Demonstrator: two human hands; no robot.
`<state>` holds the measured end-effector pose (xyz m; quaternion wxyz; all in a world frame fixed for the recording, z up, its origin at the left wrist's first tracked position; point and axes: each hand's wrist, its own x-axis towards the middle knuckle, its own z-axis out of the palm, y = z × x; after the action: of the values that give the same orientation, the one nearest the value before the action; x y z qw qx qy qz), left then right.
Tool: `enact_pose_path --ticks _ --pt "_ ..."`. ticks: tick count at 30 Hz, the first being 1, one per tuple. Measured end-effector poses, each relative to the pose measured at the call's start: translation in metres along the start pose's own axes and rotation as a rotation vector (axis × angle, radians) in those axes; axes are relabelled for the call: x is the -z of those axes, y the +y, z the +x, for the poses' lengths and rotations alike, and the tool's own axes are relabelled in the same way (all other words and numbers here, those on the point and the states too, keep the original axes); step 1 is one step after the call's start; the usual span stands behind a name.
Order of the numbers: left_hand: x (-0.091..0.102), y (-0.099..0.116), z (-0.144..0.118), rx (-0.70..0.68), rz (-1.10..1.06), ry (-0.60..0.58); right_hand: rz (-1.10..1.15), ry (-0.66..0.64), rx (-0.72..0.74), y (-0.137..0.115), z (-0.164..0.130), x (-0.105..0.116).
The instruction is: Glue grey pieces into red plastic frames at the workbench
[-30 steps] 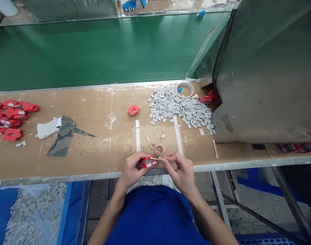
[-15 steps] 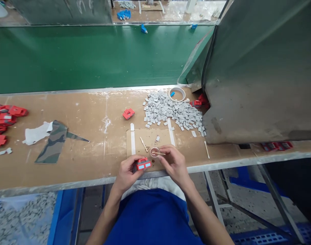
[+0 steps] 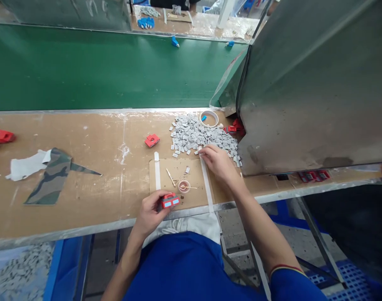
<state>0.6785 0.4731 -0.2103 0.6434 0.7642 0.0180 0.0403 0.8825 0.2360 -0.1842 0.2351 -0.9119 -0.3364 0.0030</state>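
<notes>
My left hand (image 3: pixel 151 212) grips a red toy part (image 3: pixel 170 200) with two pale blue rectangles on its near face, just over the bench's front edge. At the near edge of a heap of small grey tiles (image 3: pixel 194 133), my right hand (image 3: pixel 218 164) has its fingertips pressed together; what is between them is too small to make out. A small round cup (image 3: pixel 184 186) of reddish-brown liquid sits on the cardboard sheet (image 3: pixel 195 196), a thin stick (image 3: pixel 192 187) resting across it. Another stick (image 3: pixel 170 177) and a single grey tile (image 3: pixel 187 169) lie nearby on the cardboard.
Beyond the heap lies a tape roll (image 3: pixel 209 118). One red part (image 3: pixel 152 140) sits left of the heap, and more red parts (image 3: pixel 1 135) at far left. Camouflage cloth (image 3: pixel 53 179) lies on the left. A large metal panel (image 3: pixel 316 92) stands at right; a green belt (image 3: pixel 100 71) runs behind.
My right hand has let go of the stick, leaving it across the cup, and moved away to the heap's near edge. The left hand still holds the red part. The view has shifted right.
</notes>
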Motion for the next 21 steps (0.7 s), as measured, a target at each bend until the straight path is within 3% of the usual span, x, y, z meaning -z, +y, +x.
enact_pose_path --ticks 3,11,18,21 --pt "-0.001 0.0 -0.001 -0.002 -0.007 0.012 -0.071 -0.119 0.016 -0.001 0.019 -0.007" --pt "-0.002 0.001 0.0 0.004 -0.046 0.016 -0.139 -0.212 -0.047 0.01 0.035 -0.007" --pt "0.003 -0.006 0.0 -0.003 -0.244 -0.057 -0.092 -0.197 -0.084 0.006 0.04 -0.005" --pt "0.004 -0.008 -0.002 0.016 -0.38 -0.075 -0.075 -0.147 -0.09 -0.007 0.028 0.004"
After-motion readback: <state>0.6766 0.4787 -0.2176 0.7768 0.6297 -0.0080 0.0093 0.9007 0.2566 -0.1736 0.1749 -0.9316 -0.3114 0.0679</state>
